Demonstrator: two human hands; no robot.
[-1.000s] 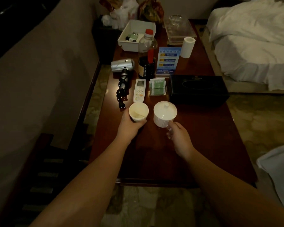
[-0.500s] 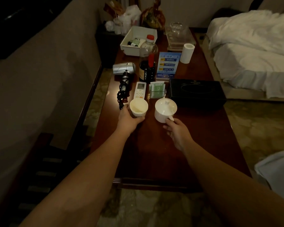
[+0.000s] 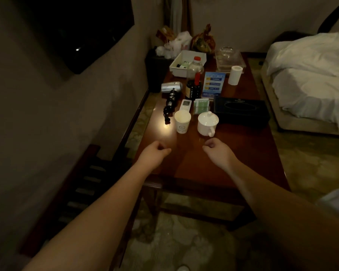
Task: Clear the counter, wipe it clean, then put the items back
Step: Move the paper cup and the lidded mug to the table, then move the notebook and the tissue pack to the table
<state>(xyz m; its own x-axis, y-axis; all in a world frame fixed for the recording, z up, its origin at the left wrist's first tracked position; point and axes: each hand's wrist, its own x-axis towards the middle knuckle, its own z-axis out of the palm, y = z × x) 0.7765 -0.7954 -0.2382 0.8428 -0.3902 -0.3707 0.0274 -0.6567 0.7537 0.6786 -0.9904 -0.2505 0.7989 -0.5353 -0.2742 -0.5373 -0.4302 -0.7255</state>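
Putting-back step, seemingly near complete: paper cup (image 3: pixel 182 121) and lidded mug (image 3: pixel 207 123) stand on table (image 3: pixel 233 153).
Left hand (image 3: pixel 155 153), right hand (image 3: pixel 216 149): loosely curled, holding nothing; next likely further items or finish.

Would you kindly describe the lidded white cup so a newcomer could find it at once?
Start at the long wooden table beside the bed. In front of the black tissue box, nearest the right hand, stands the lidded white cup. Unlike the open paper cup to its left, it has a knobbed lid and a handle.
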